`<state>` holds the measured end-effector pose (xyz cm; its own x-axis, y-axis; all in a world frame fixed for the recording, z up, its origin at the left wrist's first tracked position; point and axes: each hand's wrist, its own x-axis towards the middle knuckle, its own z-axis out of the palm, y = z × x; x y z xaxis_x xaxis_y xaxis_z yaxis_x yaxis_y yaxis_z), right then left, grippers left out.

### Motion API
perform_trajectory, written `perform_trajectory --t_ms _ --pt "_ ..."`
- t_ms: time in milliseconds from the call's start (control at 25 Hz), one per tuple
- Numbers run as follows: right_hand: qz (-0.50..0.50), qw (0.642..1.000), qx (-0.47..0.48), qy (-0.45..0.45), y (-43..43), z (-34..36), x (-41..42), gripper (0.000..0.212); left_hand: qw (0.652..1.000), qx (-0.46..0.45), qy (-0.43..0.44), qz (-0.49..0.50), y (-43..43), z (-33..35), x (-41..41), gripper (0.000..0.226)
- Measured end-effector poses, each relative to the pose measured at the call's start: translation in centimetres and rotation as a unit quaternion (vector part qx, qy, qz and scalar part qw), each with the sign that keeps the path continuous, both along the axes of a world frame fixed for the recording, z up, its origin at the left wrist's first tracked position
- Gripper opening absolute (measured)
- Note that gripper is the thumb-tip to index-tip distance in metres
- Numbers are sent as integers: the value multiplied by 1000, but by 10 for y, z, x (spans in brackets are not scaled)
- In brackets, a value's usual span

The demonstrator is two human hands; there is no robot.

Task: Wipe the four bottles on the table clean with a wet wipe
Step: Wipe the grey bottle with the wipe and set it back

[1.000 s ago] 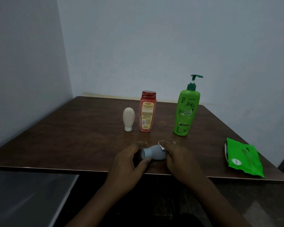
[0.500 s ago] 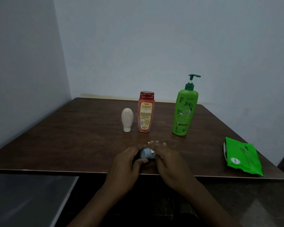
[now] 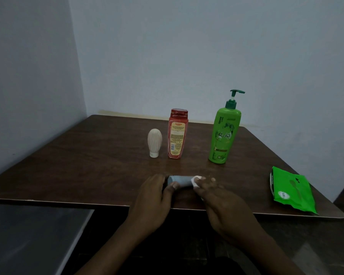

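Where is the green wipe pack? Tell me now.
In the head view, the green wipe pack lies flat near the right front corner of the table, right of and nearer than the green pump bottle.

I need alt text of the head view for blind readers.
The left hand holds a grey bottle on its side; the right hand holds a white wipe against it. A cream bottle, a red bottle and a green bottle stand behind.
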<state>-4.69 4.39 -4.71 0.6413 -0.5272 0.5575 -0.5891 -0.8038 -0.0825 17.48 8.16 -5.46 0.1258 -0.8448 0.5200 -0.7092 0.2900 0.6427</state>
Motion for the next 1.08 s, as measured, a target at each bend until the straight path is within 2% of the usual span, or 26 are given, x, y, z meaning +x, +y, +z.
perform_trajectory --t_ms 120,200,240,320,400,600,680,800,920,1080 --pt "-92 980 65 -162 -8 4 -1 45 1000 -10 23 -2 2 6 2 26" --pt "-107 961 86 -239 -12 9 9 45 999 -6 36 -14 3 8 2 21" --pt "-95 963 88 -235 -11 12 17 45 999 -1 50 -21 3 9 2 15" --pt "-47 982 82 -163 -6 9 35 46 995 7 86 -46 5 11 3 7" --pt "-27 994 61 -90 -3 4 48 48 992 -1 113 -58 7 14 3 15" --pt "-42 988 51 -138 -14 9 55 41 983 33 144 -111 6 19 13 32" --pt "-26 992 45 -116 -15 10 60 44 983 35 136 -115 3 19 16 39" --pt "-8 998 21 -60 -12 6 60 54 987 26 129 -95 1 18 13 35" --pt "-20 999 -4 -33 -18 -1 48 57 996 23 80 -42 -4 13 13 22" --pt "-43 999 -13 -15 -25 -3 35 55 994 51 91 -27 -7 12 17 26"
